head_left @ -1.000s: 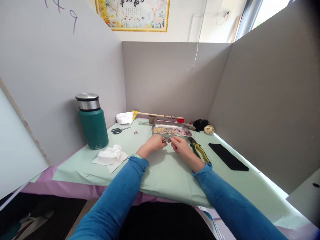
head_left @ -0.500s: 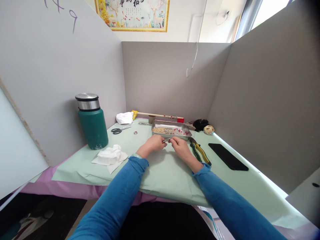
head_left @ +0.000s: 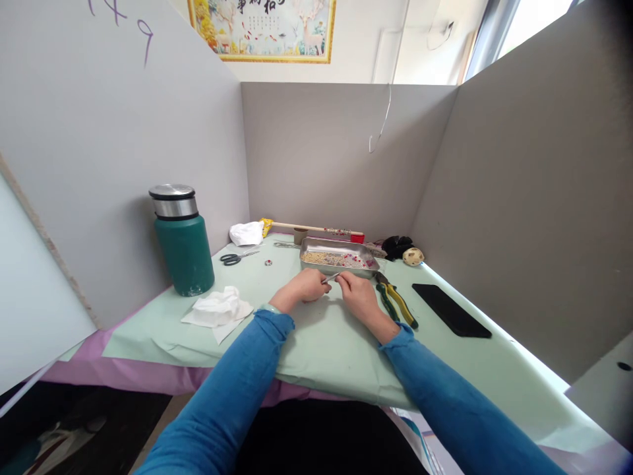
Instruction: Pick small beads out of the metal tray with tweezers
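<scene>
Beside a shallow steel bead tray (head_left: 336,241), left hand (head_left: 304,285) and right hand (head_left: 360,295), grip closed on one thin silver metal pin (head_left: 331,278), easily dropped through any fingertip slip.

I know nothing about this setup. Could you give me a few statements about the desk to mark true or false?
1. Both the left hand and the right hand meet at a thin metal piece, just in front of the tray. True.
2. The green flask stands on the person's right. False: it stands on the left, by the partition.
3. The pliers lie on the table beside the right hand. True.
4. The scissors lie inside the tray. False: they lie on the table to the left of the tray, apart from it.
</scene>
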Available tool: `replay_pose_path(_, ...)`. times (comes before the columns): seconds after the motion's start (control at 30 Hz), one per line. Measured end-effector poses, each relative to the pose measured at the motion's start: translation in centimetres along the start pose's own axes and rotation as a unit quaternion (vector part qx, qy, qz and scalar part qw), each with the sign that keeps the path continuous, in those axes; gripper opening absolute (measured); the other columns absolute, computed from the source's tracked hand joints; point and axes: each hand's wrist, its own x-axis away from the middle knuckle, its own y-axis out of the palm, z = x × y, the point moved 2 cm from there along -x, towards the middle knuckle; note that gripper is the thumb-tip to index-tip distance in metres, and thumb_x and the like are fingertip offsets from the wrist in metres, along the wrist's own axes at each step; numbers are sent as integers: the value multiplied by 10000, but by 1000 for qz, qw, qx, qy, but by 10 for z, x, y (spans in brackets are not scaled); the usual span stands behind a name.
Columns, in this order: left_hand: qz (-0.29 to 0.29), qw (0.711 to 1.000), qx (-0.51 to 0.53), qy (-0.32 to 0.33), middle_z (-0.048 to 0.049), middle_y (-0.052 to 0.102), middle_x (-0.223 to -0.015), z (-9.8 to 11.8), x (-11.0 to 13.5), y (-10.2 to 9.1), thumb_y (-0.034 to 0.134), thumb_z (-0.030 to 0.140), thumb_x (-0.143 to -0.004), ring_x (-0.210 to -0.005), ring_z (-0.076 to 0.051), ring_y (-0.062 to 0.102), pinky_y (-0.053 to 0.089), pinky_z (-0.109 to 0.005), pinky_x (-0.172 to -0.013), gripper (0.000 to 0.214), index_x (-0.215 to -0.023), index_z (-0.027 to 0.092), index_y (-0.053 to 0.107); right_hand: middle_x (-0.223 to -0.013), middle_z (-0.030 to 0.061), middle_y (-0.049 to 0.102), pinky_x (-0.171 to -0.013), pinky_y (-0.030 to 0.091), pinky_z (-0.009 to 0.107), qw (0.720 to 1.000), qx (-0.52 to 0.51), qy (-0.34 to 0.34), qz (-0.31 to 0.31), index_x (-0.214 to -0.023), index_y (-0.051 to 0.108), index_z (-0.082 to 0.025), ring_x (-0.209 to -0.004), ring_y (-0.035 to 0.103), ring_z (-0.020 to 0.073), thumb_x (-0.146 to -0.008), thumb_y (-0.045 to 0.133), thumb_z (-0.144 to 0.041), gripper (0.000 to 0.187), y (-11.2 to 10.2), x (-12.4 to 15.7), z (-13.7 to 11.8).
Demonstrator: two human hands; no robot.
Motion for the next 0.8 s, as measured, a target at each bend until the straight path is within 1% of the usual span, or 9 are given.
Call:
replay_pose_path(0.13, -7, 1000, 15, -7, -15, 588, -502, 1, 2, -1, 457, 324, -797, -443, -119, 497, 419, -242, -533, 284, -691, 153, 658, -729, 57, 674, -566, 272, 265, 999, 37, 0, -2, -817, 652, -212, -655, 568, 174, -912, 384, -323, 306, -1, 1, -2)
replay_pose_path(0.27, -15, 999, 28, -10, -13, 581, -496, 2, 3, -1, 455, 318, -798, -423, -110, 489, 420, -239, -520, 278, -683, 150, 644, -734, 61, 675, -559, 255, 269, 999, 52, -1, 4, -827, 653, -210, -653, 569, 174, -916, 387, -323, 302, -2, 2, -4)
replay_pose_path(0.5, -7, 999, 31, -4, -9, 564, -479, 2, 2, -1, 454, 342, -787, -401, -105, 476, 402, -238, -486, 282, -636, 155, 603, -732, 65, 673, -560, 245, 277, 998, 69, -2, 10, -821, 652, -206, -649, 567, 177, -911, 390, -327, 303, -3, 3, -5)
replay_pose_path(0.63, -15, 999, 37, -9, -10, 563, -482, 1, 2, 0, 448, 324, -789, -397, -105, 470, 401, -236, -478, 268, -669, 151, 613, -738, 64, 676, -575, 276, 269, 1000, 30, 8, 5, -818, 658, -205, -660, 568, 178, -902, 394, -325, 302, -2, 2, -4)
replay_pose_path(0.8, -14, 998, 52, -13, -1, 549, -478, -1, 1, 1, 453, 318, -791, -395, -111, 469, 392, -235, -458, 259, -739, 149, 642, -746, 48, 670, -612, 333, 255, 996, -87, 15, -6, -787, 664, -196, -675, 556, 171, -866, 413, -336, 298, 0, -3, 0)
